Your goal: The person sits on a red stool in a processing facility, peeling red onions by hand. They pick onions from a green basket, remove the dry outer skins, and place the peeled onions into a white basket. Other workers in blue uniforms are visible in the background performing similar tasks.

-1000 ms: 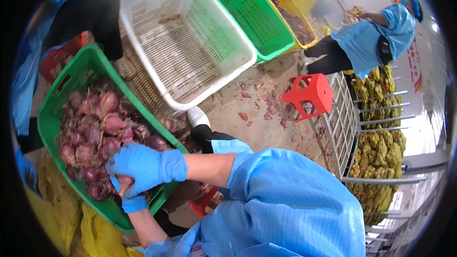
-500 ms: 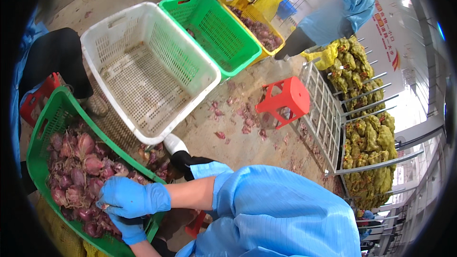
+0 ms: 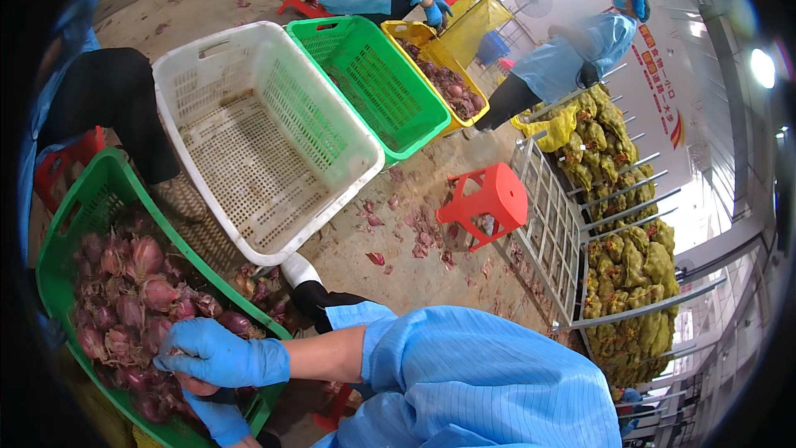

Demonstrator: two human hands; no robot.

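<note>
Over a green basket [image 3: 157, 185] heaped with red onions [image 3: 143, 290], my two blue-gloved hands are close together. My right hand [image 3: 222, 353] is on top, its fingers bent and pinched together; what they pinch is too small to make out. Just below it, my left hand [image 3: 217, 420] is partly covered, with its fingers mostly hidden. A smooth pinkish red onion [image 3: 196, 384] shows between the two hands and seems to lie in the left one. Dry roots and loose skins cling to the onions in the heap.
A white basket [image 3: 269, 259], a green basket [image 3: 400, 153] and a yellow basket [image 3: 471, 120] with onions stand in a row. Beyond are a red stool [image 3: 507, 196] and a metal rack [image 3: 554, 236] of net sacks [image 3: 634, 299]. Co-workers are at left, top and upper right.
The whole view has shifted slightly, with the baskets lower in the picture. My right hand has turned a little, uncovering the onion between my hands. The standing co-worker has become more upright.
</note>
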